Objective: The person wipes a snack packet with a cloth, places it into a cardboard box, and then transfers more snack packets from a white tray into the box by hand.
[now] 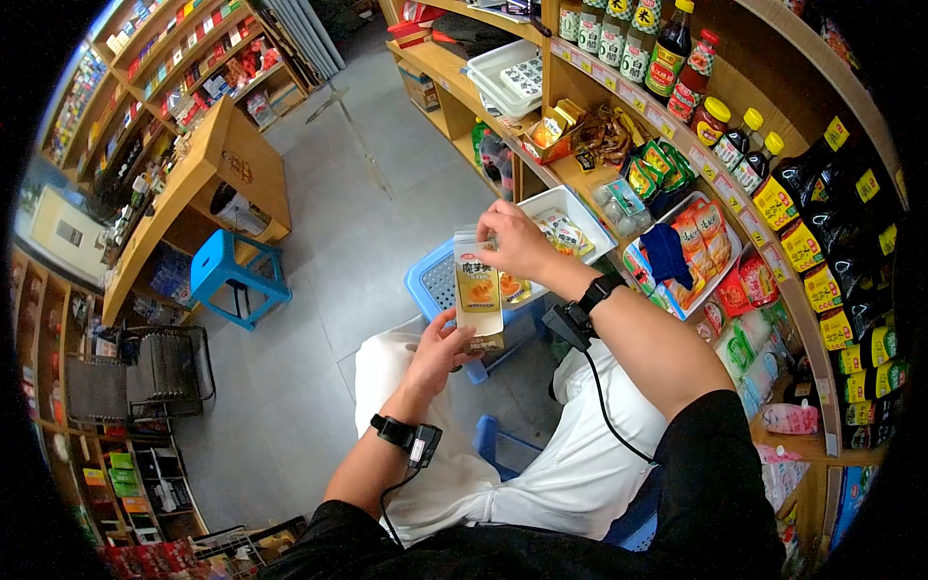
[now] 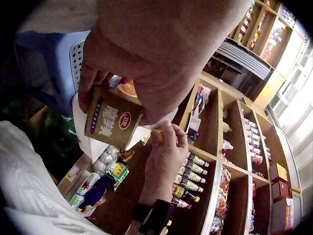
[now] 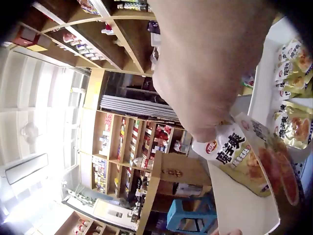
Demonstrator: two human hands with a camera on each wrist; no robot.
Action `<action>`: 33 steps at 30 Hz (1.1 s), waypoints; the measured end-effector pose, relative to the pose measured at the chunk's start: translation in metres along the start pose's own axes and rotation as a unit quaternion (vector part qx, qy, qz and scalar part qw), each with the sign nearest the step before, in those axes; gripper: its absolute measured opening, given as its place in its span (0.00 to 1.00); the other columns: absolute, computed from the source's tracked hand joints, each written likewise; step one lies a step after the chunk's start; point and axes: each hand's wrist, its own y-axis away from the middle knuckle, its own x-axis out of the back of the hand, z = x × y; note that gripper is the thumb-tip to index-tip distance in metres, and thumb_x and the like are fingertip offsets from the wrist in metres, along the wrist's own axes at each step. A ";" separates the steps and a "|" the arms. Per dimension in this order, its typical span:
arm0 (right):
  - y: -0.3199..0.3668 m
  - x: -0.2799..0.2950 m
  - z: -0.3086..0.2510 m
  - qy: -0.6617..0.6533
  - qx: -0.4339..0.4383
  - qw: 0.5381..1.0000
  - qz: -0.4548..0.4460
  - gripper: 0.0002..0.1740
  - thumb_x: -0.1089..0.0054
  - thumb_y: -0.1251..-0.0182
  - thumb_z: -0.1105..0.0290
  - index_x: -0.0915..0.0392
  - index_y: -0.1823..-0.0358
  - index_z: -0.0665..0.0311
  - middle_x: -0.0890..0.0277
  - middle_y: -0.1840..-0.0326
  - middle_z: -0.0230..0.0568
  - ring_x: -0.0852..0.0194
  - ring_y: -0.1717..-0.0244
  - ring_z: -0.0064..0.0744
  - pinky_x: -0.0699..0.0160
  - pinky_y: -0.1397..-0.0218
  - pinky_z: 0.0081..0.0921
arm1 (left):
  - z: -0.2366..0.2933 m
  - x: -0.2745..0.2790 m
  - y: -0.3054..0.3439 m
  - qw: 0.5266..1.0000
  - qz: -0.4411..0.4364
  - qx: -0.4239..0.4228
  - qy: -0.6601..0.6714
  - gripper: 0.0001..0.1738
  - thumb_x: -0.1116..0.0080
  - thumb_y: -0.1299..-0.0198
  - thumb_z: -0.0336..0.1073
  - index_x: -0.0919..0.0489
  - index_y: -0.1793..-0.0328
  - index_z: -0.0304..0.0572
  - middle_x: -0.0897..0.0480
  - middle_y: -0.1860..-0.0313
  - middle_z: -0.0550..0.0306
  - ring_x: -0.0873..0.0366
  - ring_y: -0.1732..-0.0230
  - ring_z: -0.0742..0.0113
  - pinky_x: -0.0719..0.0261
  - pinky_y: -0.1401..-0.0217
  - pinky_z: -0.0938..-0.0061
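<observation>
My left hand [image 1: 440,356] holds a gold snack box [image 2: 110,120] from below, its top open and its white inside showing in the right wrist view. At the top of the box my right hand [image 1: 517,242] pinches the upper end of a white and yellow snack packet [image 3: 239,156]. This packet lies against the box's white inner panel. Beside the box, a white tray [image 1: 601,235] contains several similar packets [image 3: 293,125]. In the left wrist view, the left hand covers part of the box.
A blue plastic stool [image 1: 433,280] stands in front of my knees. Shelves at the right bear sauce bottles [image 1: 669,53], a tray of orange packets [image 1: 710,242] and hanging yellow-labelled bags [image 1: 800,246]. Farther left are another blue stool [image 1: 237,266], a wooden counter [image 1: 208,145] and a dark chair [image 1: 159,372].
</observation>
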 end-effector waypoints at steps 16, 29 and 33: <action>-0.008 -0.005 0.015 -0.037 -0.060 0.997 0.027 0.13 0.28 0.39 0.65 0.21 0.67 0.67 0.21 0.67 0.43 0.19 0.64 0.38 0.20 0.57 0.35 | 0.009 -0.007 0.007 1.000 0.018 0.003 -0.008 0.35 0.35 0.32 0.38 0.36 0.22 0.40 0.20 0.39 0.49 0.18 0.42 0.60 0.13 0.45 0.64; 0.015 -0.004 0.096 0.033 -0.293 0.954 -0.047 0.17 0.29 0.44 0.58 0.18 0.63 0.65 0.15 0.62 0.51 0.15 0.56 0.50 0.19 0.50 0.41 | 0.003 0.004 0.003 0.999 0.010 -0.004 0.036 0.32 0.40 0.32 0.35 0.34 0.23 0.39 0.18 0.41 0.49 0.16 0.44 0.61 0.12 0.47 0.66; 0.019 0.000 0.091 0.054 -0.319 0.939 -0.115 0.16 0.30 0.43 0.58 0.16 0.63 0.65 0.14 0.60 0.54 0.15 0.55 0.51 0.18 0.50 0.42 | 0.011 0.000 0.007 0.999 0.035 -0.002 0.032 0.33 0.44 0.31 0.34 0.38 0.22 0.36 0.20 0.38 0.47 0.16 0.43 0.55 0.12 0.44 0.62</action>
